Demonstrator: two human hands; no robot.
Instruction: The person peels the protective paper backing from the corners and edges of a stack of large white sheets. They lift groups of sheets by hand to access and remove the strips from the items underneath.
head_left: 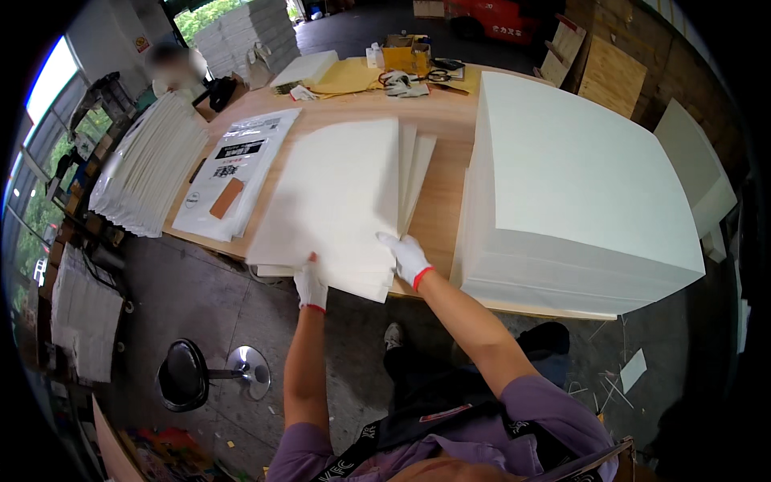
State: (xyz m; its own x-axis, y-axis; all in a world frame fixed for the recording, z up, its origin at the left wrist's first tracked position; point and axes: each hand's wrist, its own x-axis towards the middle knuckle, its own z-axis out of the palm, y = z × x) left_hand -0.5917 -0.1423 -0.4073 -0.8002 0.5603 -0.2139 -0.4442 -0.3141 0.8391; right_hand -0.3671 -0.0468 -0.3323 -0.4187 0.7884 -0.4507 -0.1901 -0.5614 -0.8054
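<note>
A loose stack of large white paper sheets (337, 181) lies on the wooden table in front of me, its layers fanned unevenly at the right and near edges. My left hand (311, 287), in a white glove with a red cuff, is closed on the near edge; one bare fingertip rests on the top sheet and the other fingers are hidden. At the right edge, my right hand (409, 257), gloved the same way, pinches the sheets with its thumb over the top.
A tall white paper stack (586, 177) fills the table's right side. Left of the sheets are a printed plastic package (233, 173) with a brown block (227, 198) and a pile of wrapped packs (148, 165). Gloves (403, 84) and scissors (438, 75) lie behind. A person (175, 72) is far left; a stool (183, 375) stands below.
</note>
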